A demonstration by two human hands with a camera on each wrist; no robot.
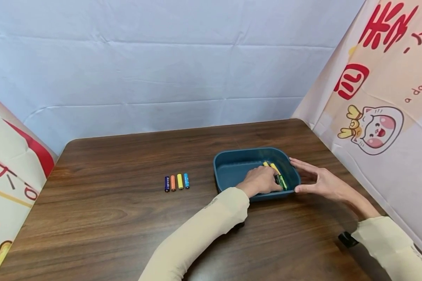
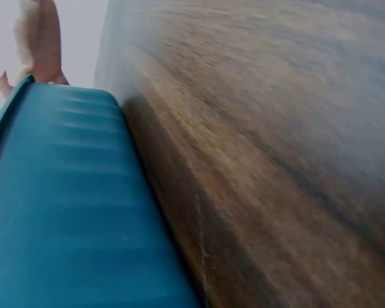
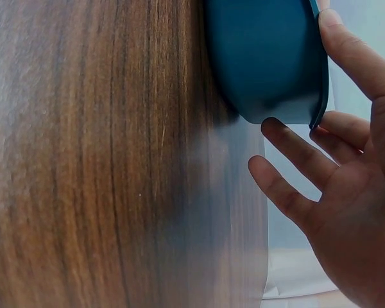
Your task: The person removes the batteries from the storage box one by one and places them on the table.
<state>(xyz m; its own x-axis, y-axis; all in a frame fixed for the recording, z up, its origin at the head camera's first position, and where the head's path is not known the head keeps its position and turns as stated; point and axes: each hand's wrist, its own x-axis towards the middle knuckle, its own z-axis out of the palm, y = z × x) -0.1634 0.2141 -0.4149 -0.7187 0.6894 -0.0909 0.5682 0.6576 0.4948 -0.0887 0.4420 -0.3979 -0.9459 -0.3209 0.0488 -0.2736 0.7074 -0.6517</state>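
Note:
My left hand (image 1: 261,180) reaches over the near rim into a dark teal tray (image 1: 232,171), its fingers down among the batteries at the right end. A dark green battery (image 1: 278,180) lies between thumb and forefinger; whether they pinch it is hidden. Yellow batteries (image 1: 275,168) lie beside it. In the left wrist view only the tray's outer wall (image 2: 70,205) shows close by. At the tray's right end, my right hand (image 1: 323,183) rests with spread fingers and thumb against the outside. The right wrist view shows the thumb (image 3: 356,54) at the rim.
Left of the tray stands a short row of batteries on the wooden table (image 1: 109,203): dark blue (image 1: 167,184), orange (image 1: 173,183), yellow (image 1: 180,182) and light blue (image 1: 186,180). A white cloth (image 1: 144,70) hangs behind the table, and a printed cloth (image 1: 379,97) along its right side.

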